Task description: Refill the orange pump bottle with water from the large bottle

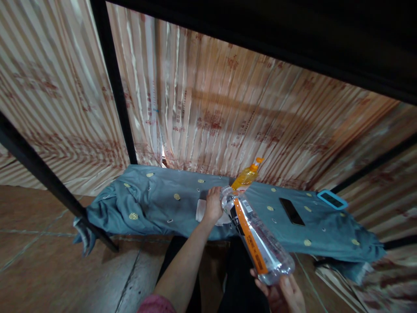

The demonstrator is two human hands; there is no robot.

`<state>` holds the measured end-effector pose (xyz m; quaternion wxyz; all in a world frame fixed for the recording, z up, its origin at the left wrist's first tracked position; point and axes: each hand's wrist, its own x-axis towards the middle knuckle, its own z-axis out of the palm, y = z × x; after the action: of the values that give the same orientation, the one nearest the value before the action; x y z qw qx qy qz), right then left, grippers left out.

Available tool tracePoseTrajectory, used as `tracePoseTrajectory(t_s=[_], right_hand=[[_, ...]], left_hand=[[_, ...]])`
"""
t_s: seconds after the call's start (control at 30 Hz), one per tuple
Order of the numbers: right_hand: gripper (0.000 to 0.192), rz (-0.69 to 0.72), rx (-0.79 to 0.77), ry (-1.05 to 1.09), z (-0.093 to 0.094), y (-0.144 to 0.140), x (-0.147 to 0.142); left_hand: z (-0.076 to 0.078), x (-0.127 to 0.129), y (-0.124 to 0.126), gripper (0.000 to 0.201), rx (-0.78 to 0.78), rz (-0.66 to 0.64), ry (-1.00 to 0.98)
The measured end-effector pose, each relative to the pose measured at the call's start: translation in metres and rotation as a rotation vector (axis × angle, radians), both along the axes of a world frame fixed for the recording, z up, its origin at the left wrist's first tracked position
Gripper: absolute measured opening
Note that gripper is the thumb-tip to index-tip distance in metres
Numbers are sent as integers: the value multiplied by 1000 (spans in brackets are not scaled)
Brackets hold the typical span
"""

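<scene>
A large clear plastic bottle (260, 239) with an orange and black label is tilted across the front of the bench, its neck end up and left. Fingers of my left hand (214, 204) are closed round the neck end. At the base, my right hand (282, 293) grips the bottle from below, thumb on one side and fingers on the other. A white cloth (201, 210) lies beneath my left hand, partly covered by it. Just behind the bottle's neck stands a yellow pump bottle (246, 177) with an orange top, its lower part hidden.
A teal patterned cloth (182, 213) covers the narrow bench. A dark phone (292, 211) lies right of the bottle, and a blue-framed object (332, 199) sits at the far right. Black metal posts (115, 82) rise at the left. Pleated curtains (211, 100) hang behind.
</scene>
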<state>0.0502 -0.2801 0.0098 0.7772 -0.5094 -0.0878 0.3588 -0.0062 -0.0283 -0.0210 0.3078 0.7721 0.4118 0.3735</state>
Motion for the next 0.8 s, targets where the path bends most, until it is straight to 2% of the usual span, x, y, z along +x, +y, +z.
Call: tracePoseTrajectory(t_s=[0.33,0.5,0.8], right_hand=[[45,-1,16,2,-1,1,-1],[45,-6,16,7,0,2,-3],[39,12,34,9,0,1,-4]], left_hand=[[6,-2,-1,30,-6,16,16],[9,-2,-1,36,-18,9,42],[5,-2,0,43,10,24,53]])
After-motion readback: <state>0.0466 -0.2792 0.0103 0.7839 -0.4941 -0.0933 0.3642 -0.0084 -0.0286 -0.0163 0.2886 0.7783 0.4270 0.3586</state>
